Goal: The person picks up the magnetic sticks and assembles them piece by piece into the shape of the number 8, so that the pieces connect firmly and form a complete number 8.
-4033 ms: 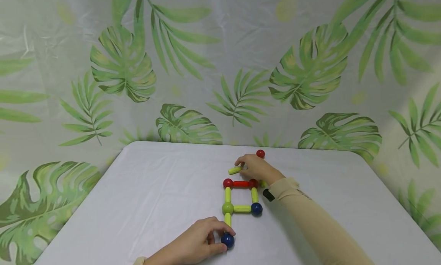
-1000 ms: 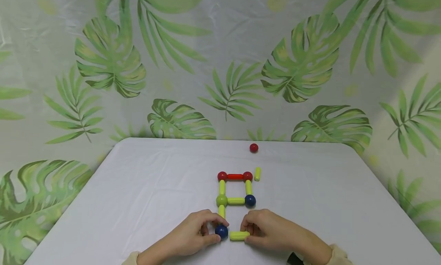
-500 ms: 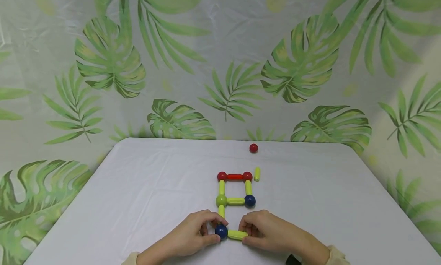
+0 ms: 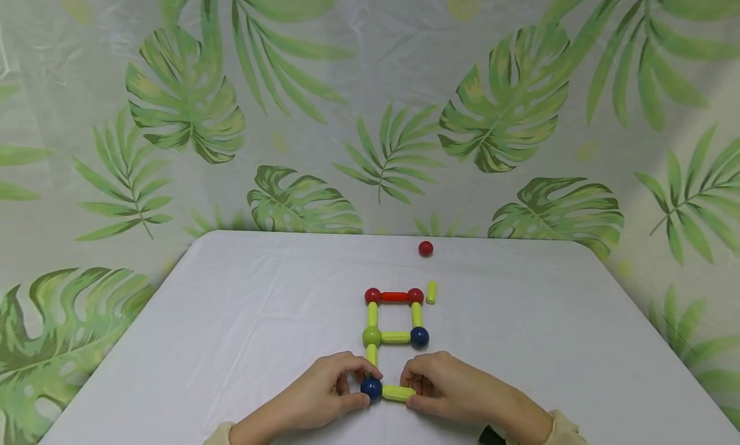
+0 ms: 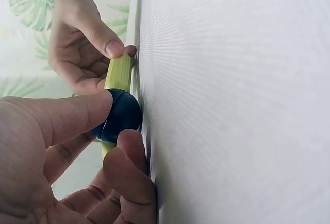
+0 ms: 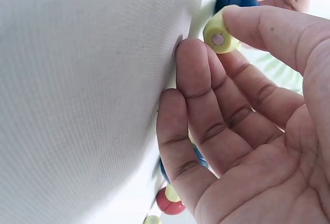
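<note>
My left hand pinches a dark blue ball between thumb and fingers, low in the head view. With thumb and fingers, my right hand holds the outer end of a yellow-green magnetic rod. The rod's other end meets the ball's right side, and the left wrist view shows the ball and rod in line. A round inset marks the rod's free end. From the held ball, another yellow-green rod runs up to a green ball.
Beyond the hands lies a square of rods with a red rod on its far side and a second blue ball at one corner. A loose yellow-green rod and a red ball lie farther back on the white table.
My right hand came from the table's far side, bringing the yellow-green rod to the front. The gap between rod and blue ball has closed since one second ago. The left hand stays on the ball.
</note>
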A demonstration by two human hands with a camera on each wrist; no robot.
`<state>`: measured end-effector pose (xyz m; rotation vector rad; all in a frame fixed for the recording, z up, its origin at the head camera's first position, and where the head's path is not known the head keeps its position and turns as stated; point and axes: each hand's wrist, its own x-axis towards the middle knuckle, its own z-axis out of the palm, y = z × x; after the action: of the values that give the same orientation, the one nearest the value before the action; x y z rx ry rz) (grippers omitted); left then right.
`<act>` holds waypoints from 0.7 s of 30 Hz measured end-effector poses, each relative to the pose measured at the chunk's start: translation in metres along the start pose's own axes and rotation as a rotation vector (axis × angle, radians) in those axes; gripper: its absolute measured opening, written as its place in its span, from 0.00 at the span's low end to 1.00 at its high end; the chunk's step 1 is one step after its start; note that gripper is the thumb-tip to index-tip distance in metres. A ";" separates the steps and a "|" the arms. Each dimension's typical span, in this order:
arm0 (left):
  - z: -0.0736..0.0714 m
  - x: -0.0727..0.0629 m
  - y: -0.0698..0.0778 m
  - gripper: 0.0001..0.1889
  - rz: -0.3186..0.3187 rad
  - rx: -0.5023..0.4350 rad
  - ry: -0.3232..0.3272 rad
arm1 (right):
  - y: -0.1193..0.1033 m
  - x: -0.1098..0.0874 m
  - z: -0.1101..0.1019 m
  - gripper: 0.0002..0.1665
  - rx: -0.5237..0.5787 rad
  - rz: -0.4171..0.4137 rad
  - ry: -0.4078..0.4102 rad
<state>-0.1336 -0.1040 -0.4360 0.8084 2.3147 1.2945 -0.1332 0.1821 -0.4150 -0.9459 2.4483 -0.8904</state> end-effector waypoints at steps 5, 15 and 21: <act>-0.001 0.000 0.001 0.15 -0.011 -0.010 -0.007 | 0.000 0.001 -0.001 0.06 -0.012 0.018 0.000; -0.001 0.000 0.001 0.15 -0.024 -0.019 -0.010 | 0.000 0.002 -0.001 0.06 0.005 0.054 -0.004; -0.001 0.001 0.000 0.15 -0.017 -0.014 -0.009 | 0.002 0.002 -0.001 0.07 0.013 0.056 0.000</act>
<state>-0.1348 -0.1040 -0.4355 0.7865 2.2977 1.2958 -0.1358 0.1825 -0.4164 -0.8683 2.4532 -0.8857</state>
